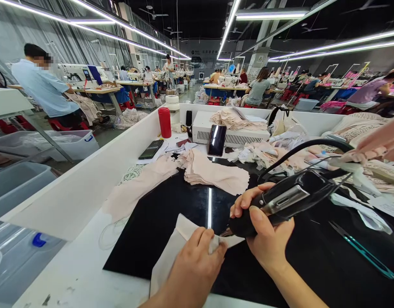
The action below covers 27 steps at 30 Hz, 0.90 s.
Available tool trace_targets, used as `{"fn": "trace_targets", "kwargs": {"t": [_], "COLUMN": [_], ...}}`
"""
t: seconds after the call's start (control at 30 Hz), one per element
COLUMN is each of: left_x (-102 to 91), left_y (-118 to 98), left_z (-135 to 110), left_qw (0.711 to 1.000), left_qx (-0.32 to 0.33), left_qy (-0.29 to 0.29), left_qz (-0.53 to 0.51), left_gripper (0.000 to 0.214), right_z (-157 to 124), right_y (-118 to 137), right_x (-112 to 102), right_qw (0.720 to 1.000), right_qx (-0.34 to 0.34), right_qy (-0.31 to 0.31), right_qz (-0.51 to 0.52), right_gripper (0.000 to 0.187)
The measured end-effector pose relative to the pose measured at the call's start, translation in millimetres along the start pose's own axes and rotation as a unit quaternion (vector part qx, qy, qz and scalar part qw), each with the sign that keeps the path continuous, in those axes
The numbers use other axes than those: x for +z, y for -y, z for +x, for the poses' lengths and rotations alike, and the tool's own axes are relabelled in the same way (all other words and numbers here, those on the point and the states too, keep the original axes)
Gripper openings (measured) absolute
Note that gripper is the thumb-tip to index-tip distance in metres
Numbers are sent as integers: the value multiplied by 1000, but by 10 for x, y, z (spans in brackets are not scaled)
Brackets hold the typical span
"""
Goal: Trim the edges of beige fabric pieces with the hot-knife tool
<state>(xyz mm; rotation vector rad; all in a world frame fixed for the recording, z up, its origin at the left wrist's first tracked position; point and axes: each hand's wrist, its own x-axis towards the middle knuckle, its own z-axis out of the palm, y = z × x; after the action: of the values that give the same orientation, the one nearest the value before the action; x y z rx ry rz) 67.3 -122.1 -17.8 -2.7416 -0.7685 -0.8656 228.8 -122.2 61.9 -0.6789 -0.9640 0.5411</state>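
My right hand (264, 231) is wrapped around a black corded hand tool (280, 201) with a metal plate on its side. Its dark tip points down and left, close to the edge of a pale fabric piece (166, 252) on a glossy black board (135, 239). With bent fingers, my left hand (197, 261) grips that fabric and presses it on the board; its fingertips sit just left of the tool's tip. Beyond both hands lies a stack of pink fabric pieces (216, 171). The exact contact between tip and fabric is partly hidden.
Teal thread snips (363, 250) lie at the right. Toward the back are a smartphone (217, 140), another phone (151, 149), a red cup (164, 122) and a white vented box (238, 136). A white side wall (97, 171) borders the table. The tool's cable (299, 147) arches right, beside fabric scraps.
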Motion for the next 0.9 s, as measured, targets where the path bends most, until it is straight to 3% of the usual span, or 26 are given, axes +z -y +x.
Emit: {"fn": "trace_targets", "kwargs": {"t": [0.4, 0.57, 0.67, 0.77, 0.9], "left_x": [-7, -148, -266, -353, -382], "left_y": [-4, 6, 116, 287, 435], "left_z": [12, 41, 92, 175, 277], "left_qw": [1000, 997, 990, 984, 978], "left_qx": [4, -27, -50, -69, -70], "left_qy": [28, 48, 79, 109, 161], "left_qz": [-4, -53, -101, -121, -110], "left_gripper": [25, 33, 34, 31, 16], "right_z": [2, 76, 120, 167, 202], "right_y": [-29, 58, 146, 261, 427], "right_x": [40, -85, -238, -415, -558], "right_qw": [1000, 999, 993, 967, 900], "right_qx": [3, 0, 8, -18, -59], "right_qy": [7, -14, -24, -43, -87], "right_qz": [-4, -40, -111, -249, -424], "right_gripper": [28, 36, 43, 51, 48]}}
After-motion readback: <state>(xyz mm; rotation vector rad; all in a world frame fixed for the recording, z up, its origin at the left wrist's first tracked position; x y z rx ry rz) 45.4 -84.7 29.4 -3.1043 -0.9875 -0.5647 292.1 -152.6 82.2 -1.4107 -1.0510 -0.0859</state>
